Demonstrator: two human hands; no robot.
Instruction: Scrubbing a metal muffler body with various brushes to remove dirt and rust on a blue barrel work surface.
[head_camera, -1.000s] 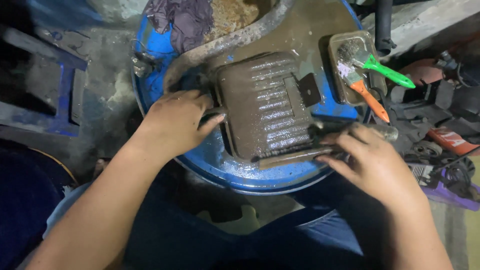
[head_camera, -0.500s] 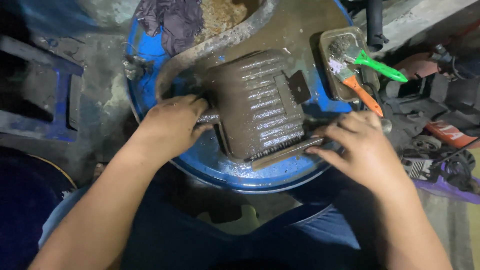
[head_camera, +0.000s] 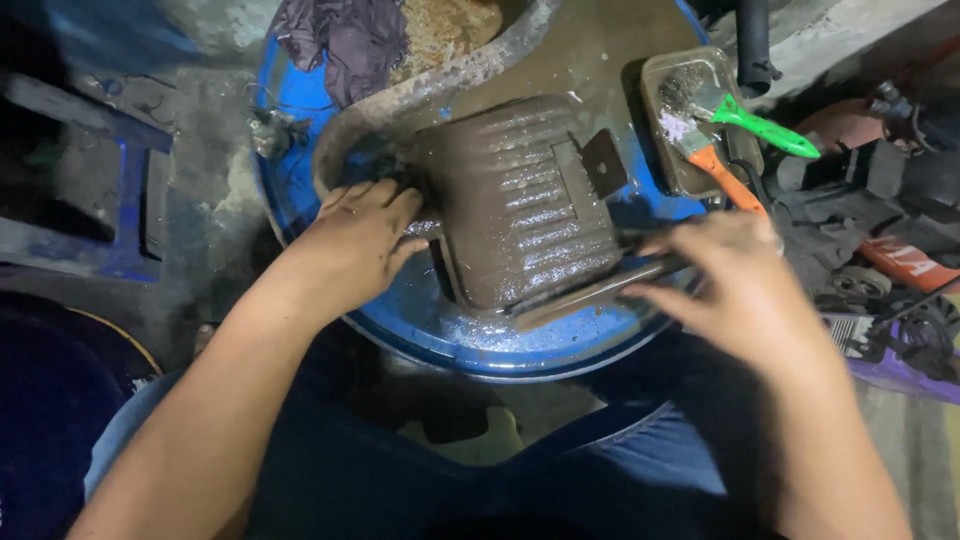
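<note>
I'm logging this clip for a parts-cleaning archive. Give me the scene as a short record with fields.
setting: blue drum top used as a bench, wet and grimy
main item: ribbed metal cover, coated in brown grime
left hand: pressed against the cover's left edge
right hand: blurred, at the cover's lower right edge, on a dark bar-like piece
nearby: small tray with a green-handled brush and an orange-handled brush; dark rag
</note>
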